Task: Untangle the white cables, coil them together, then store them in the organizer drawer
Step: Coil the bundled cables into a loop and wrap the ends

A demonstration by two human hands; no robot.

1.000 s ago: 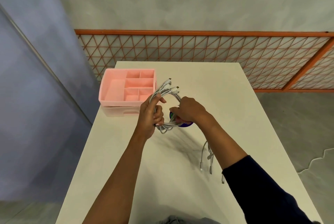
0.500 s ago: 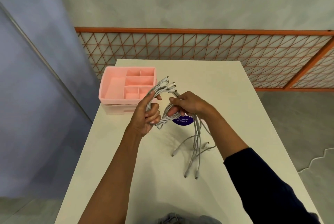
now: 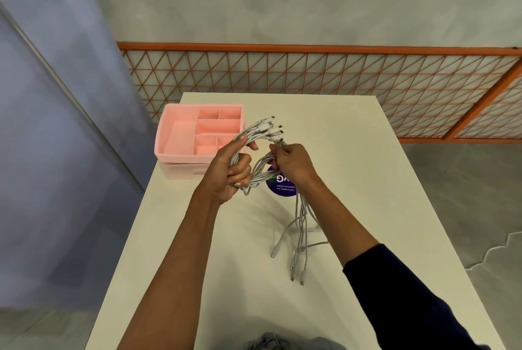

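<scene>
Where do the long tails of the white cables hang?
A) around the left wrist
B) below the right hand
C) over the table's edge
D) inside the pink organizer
B: the white cables drop from the right hand toward the table, outside the pink organizer.

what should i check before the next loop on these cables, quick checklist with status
1. Left hand grips the coiled part of the white cables: ok.
2. Right hand pinches the strands at the top of the loop: ok.
3. Connector ends bunched together above the hands: ok.
4. Whole length coiled: not ok, loose tails hang toward the table.
5. Tails free of knots: cannot tell, they overlap.
6. Pink organizer drawer open: cannot tell; only its top compartments plainly show.
</scene>
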